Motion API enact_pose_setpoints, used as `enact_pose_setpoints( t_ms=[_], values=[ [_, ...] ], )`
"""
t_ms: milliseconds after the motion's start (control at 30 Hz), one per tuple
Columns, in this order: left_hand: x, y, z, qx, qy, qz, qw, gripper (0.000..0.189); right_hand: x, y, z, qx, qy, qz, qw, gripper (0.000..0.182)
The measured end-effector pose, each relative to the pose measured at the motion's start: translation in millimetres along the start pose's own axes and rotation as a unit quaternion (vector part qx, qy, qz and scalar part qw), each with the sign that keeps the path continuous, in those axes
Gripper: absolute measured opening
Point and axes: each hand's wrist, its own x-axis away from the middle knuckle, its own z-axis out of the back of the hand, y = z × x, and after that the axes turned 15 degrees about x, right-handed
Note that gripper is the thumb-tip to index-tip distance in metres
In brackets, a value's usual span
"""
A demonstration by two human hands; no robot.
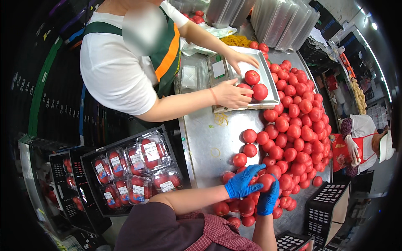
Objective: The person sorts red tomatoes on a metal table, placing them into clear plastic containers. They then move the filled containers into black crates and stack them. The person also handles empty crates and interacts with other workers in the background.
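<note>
My left hand [245,182], in a blue glove, spreads over the tomatoes near the metal table's front; its thumb is beside the tomato [265,182] in my right hand. Another tomato [253,179] shows between its thumb and fingers; whether it is gripped I cannot tell. My right hand [268,196], also blue-gloved, holds its tomato from the right and below, fingers curled around it. A large heap of red tomatoes [295,130] spreads over the table [204,135] beyond and to the right of my hands. A few loose ones [249,136] lie at the heap's left edge.
Across the table, a co-worker's hands [235,94] handle tomatoes on a metal tray [274,94]. Stacked clear plastic containers [276,22] stand behind. A black crate [125,141] of packed tomatoes is at left, more black crates [326,204] at lower right. Another person [358,144] stands far right.
</note>
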Motion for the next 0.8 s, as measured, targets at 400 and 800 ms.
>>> enact_pose_setpoints(
  t_ms=[400, 800],
  values=[
    [22, -22, -7, 0.047, 0.036, 0.109, 0.992, 0.087, 6, 20, 10, 0.237, 0.028, 0.092, 0.967, 0.034],
    [-31, -24, -11, 0.236, 0.053, 0.292, 0.925, 0.06, -17, 13, 32, -0.003, 0.004, 0.023, 1.0, 0.036]
  ],
)
